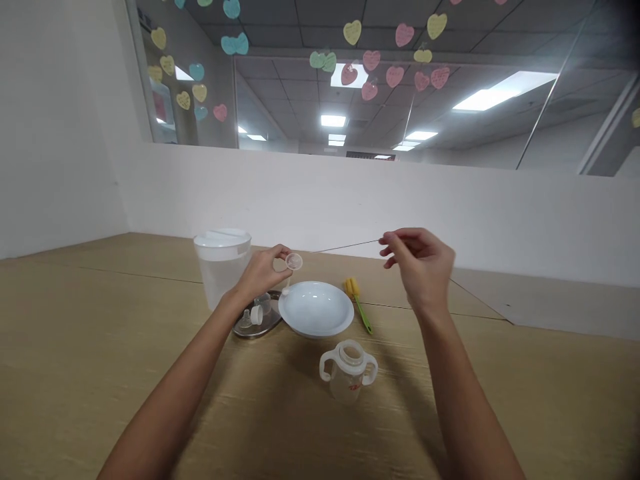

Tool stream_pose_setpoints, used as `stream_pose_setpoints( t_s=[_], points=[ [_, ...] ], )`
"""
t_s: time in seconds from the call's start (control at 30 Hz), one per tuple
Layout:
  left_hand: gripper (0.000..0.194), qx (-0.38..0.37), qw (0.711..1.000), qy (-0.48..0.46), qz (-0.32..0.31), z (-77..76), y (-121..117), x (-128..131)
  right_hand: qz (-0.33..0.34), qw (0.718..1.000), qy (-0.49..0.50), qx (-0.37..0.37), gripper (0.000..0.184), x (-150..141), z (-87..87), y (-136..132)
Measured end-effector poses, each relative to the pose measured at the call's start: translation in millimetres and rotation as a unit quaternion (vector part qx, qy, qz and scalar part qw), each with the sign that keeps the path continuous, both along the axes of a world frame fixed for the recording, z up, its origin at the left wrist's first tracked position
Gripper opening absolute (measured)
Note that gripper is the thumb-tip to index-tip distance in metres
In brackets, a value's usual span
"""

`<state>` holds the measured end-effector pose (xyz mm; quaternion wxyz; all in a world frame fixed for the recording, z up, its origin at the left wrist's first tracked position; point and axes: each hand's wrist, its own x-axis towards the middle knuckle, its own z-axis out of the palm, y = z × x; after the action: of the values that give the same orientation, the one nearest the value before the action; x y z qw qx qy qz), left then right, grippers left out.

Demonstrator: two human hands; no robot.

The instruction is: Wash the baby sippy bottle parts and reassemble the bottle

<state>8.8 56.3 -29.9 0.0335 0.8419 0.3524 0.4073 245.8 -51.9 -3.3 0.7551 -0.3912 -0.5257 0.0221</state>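
Between thumb and fingers, my left hand point(267, 272) pinches a small round translucent bottle-top piece point(294, 261), held above the bowl's left rim. A short tube with a whitish end point(286, 290) hangs below it. My right hand point(420, 263) is raised at the right, fingertips closed on one end of a thin dark wire point(350, 246). The wire slants toward the round piece; whether its far end touches is too fine to tell. Under both hands sits a white bowl point(316, 332). Nearer me stands a clear two-handled baby bottle point(347, 380), upright and uncapped.
Left of the bowl, a metal tray point(257, 331) bears a bottle nipple point(245, 319), a white ring point(257, 315) and a clear cover point(263, 303). Behind it stands a lidded white bucket point(213, 267). A yellow sponge brush with green handle point(363, 315) lies right of the bowl.
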Motion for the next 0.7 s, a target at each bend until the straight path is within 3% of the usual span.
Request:
stream_pose_setpoints(
  t_s=[0.07,0.2,0.7],
  points=[
    [0.026,0.008,1.000,-0.003,-0.023,-1.3,-3,4,-0.006,0.999,-0.017,0.037,0.013,-7,9.1,-22],
    [0.027,0.020,0.999,0.000,-0.031,-0.3,-11,8,-0.013,0.996,-0.075,0.042,0.008,-16,14.8,-44],
    [0.019,0.103,0.993,-0.016,-0.060,11.1,-31,10,-0.103,0.968,-0.211,0.085,0.004,-33,10.5,-59]
  ],
)
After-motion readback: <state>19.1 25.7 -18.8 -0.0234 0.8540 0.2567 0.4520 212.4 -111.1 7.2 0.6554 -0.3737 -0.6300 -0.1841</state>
